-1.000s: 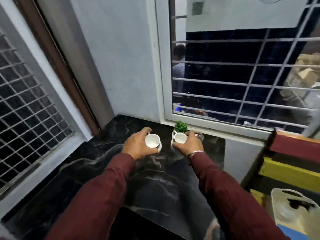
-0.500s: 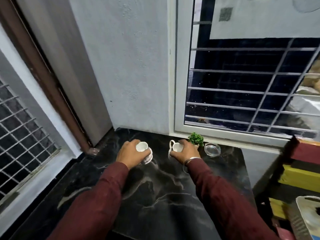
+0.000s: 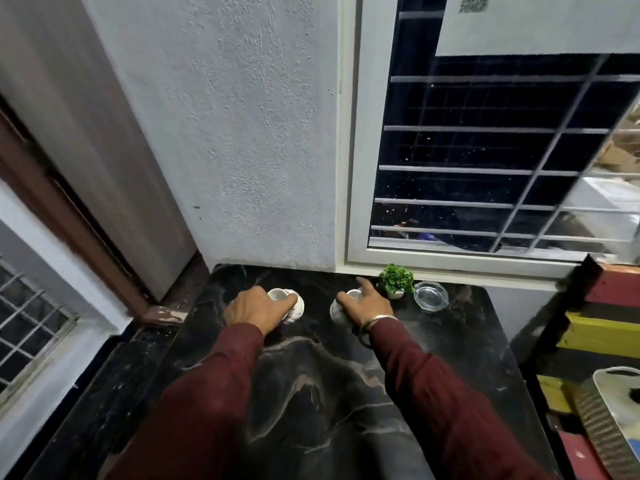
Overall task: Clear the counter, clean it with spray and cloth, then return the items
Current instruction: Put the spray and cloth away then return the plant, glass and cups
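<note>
Two small white cups stand on the black marble counter near its far edge. My left hand is wrapped around the left cup, which rests on the counter. My right hand lies over the right cup, its index finger lifted and pointing away. A small green plant in a white pot and a clear glass ashtray sit to the right of that cup, against the window sill. No spray bottle or cloth is in view.
A white textured wall rises behind the counter, with a barred window on its right. A brown door frame and a grilled window are to the left. Coloured boards and a basket stand at the right.
Both hands have carried the cups toward the back of the counter and lowered them onto it. My right index finger has lifted off its cup. The camera has tilted upward.
</note>
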Tool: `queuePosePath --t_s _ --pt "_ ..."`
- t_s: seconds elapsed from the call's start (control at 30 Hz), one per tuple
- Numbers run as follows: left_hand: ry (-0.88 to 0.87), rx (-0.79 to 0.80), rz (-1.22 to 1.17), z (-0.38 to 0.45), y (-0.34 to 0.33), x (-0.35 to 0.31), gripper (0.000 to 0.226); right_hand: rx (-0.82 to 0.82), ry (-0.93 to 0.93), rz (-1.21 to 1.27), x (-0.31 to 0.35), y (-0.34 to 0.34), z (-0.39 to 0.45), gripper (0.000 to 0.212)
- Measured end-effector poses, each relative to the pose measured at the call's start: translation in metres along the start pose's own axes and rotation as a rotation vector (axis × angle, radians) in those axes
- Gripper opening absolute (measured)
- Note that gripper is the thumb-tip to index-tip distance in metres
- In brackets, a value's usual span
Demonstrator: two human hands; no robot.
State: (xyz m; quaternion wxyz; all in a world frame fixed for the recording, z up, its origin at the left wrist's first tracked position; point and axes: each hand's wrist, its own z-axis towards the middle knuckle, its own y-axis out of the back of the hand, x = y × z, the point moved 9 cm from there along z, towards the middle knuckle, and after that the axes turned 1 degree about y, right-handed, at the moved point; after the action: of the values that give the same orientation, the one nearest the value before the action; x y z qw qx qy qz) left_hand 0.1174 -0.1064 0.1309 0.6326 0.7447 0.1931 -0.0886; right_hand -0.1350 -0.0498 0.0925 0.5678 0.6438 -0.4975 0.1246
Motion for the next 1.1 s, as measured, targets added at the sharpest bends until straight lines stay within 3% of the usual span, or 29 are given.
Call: queuePosePath --t_s 0.13,0.2,0.3,0.37,0.5,0.63,0.73,0.97,1.1 --pt "0.033 0.043 -0.019 0.027 -0.017 0.000 0.082 0.005 -0.129 0.154 -0.006 -0.018 0.021 0.058" --pt "0.043 0.089 -0.033 0.042 -0.029 0.001 0.086 -0.030 -0.241 0.409 -0.013 -0.030 0.028 0.055" --pt "0.037 0.174 -0.096 0.069 -0.045 0.004 0.092 -0.069 -0.328 0.644 -0.014 -0.044 0.039 0.033" --pt "0.038 0.212 -0.090 0.090 -0.058 0.016 0.089 -0.100 -0.339 0.602 -0.019 -0.057 0.050 0.033" --pt "0.010 0.312 -0.018 0.128 -0.084 0.040 0.094 -0.181 -0.463 0.270 -0.084 -0.107 0.106 0.092" --pt "-0.051 0.379 0.071 0.154 -0.105 0.055 0.092 -0.171 -0.441 -0.039 -0.024 -0.099 0.066 0.071" --pt "-0.070 0.410 0.122 0.172 -0.120 0.058 0.081 -0.188 -0.455 -0.124 -0.020 -0.115 0.075 0.073" --pt "-0.037 0.449 0.138 0.196 -0.154 0.051 0.086 -0.135 -0.528 -0.044 -0.041 -0.152 0.112 0.086" --pt "-0.056 0.405 0.215 0.211 -0.166 0.033 0.080 -0.170 -0.556 0.024 -0.047 -0.152 0.140 0.075"
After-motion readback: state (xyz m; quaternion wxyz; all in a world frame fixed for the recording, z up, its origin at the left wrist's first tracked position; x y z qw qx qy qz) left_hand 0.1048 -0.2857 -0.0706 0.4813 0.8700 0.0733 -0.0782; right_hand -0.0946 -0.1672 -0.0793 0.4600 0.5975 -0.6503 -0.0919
